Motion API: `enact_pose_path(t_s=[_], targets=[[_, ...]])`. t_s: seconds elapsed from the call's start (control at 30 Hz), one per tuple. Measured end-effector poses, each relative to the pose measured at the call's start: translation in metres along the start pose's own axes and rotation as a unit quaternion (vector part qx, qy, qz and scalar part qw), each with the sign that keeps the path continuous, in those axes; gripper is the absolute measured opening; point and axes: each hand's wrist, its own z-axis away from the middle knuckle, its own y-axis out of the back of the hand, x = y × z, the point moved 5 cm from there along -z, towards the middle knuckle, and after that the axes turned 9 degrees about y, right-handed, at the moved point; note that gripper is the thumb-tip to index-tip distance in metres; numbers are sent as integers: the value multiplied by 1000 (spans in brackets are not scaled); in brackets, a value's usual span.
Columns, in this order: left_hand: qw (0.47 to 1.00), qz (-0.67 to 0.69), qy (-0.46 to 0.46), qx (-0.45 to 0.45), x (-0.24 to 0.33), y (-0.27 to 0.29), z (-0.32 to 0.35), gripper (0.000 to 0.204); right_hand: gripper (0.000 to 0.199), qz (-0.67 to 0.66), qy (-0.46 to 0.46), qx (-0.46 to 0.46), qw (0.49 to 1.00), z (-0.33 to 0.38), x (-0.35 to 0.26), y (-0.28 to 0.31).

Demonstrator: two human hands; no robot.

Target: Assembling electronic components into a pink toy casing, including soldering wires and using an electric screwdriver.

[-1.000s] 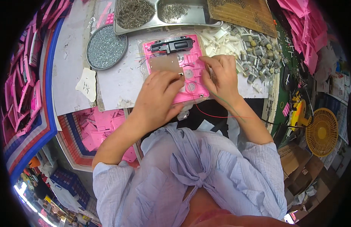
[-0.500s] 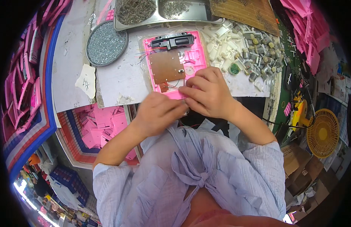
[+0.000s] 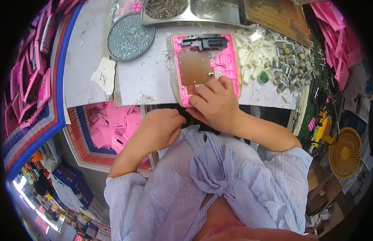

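The work in hand appears to be a small fitting job at the near end of a pink plastic rectangular shell [image 3: 235, 60], which lies open side up at the near edge of the white-topped desk [image 3: 142, 76]. A flat brown circuit board [image 3: 194, 68] covers much of its left part, and a long black plastic mechanism [image 3: 204, 42] sits across its far end, with thin loose wires at that end's left corner.

The right hand [image 3: 216, 102] rests over the shell's near edge, its thumb and fingertips drawn together there; whether they pinch the rim or a wire, I cannot tell. The left hand [image 3: 160, 124] is loosely curled in front of the desk edge, just apart from the shell; its palm is hidden, so I cannot tell whether it holds anything.

As a judgement, the next move calls for a fine fingertip grip at that near end, with the shell kept steady and the wires clear of its rim.

As for writing, a torn off-white flat piece [image 3: 108, 69] on the left of the desk bears dark hand-drawn strokes, a short mark rather than a printed label. I can make out no brand or label on the shell, board or mechanism.
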Motion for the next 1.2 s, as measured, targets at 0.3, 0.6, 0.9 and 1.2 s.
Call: enact_pose_path(t_s=[0.3,0.6,0.9,1.2], targets=[[976,42,-93,193,-16,14,-28,22,24,-17,-2,-67,998,-18,62,62],[983,59,-84,156,-11,24,-37,22,17,370,-12,232,900,-145,385,297],[983,35,-58,170,-17,18,-29,27,21,554,-61,158,815,-220,485,308],[987,27,-34,153,-14,20,-33,26,17,471,-146,60,868,-225,509,355]])
